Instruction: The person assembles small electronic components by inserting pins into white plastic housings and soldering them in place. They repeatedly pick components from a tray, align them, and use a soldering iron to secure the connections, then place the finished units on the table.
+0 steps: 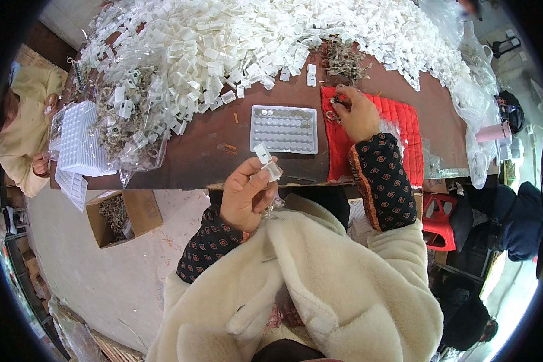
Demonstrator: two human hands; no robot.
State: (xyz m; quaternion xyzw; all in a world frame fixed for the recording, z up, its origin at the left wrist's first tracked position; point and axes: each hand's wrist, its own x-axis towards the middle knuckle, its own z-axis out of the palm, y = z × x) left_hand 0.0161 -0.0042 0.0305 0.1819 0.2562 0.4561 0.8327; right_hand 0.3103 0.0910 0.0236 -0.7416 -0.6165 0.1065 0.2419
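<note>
1. Head view: the left hand [246, 196] is raised over the near edge of the worktop [217, 145], forearm coming up from below.
2. Its grip is closed on a small white plastic clip [265, 160], whose long axis tilts up and to the left.
3. The right hand [357, 113] rests on a red cushion [404, 120], fingers pinching a small metal ring [332, 114].

One grey rectangular plastic tray [283, 129] of small round cells lies on the table, beside one red quilted cloth mat [404, 120]. One open brown cardboard box [140, 211] and one red plastic stool [440, 222] stand below. The small white plastic pieces [223, 36] are heaped beyond counting.
</note>
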